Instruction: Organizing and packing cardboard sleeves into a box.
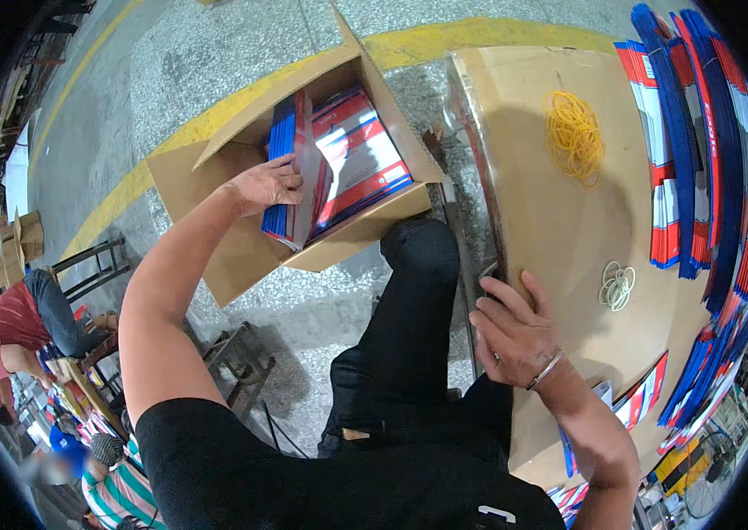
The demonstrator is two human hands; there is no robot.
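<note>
My left hand point(269, 184) is closed on the top edge of a blue-edged bundle of flat printed packages point(281, 132), standing in an open cardboard box point(365, 212). Beside that bundle, more flat red, white and blue packages point(360, 155) lie in the box. My right hand point(517, 331) rests at the near edge of the brown-topped table point(524, 212), its fingers apart with nothing seen in them. A bracelet circles that wrist.
Yellow rubber bands point(574, 137) and a smaller pile of pale bands point(616, 285) lie on the table. Tall stacks of blue-edged packages point(687, 150) line its right side. A metal stool point(239, 367) stands on the floor. Other people point(16, 331) sit at the left.
</note>
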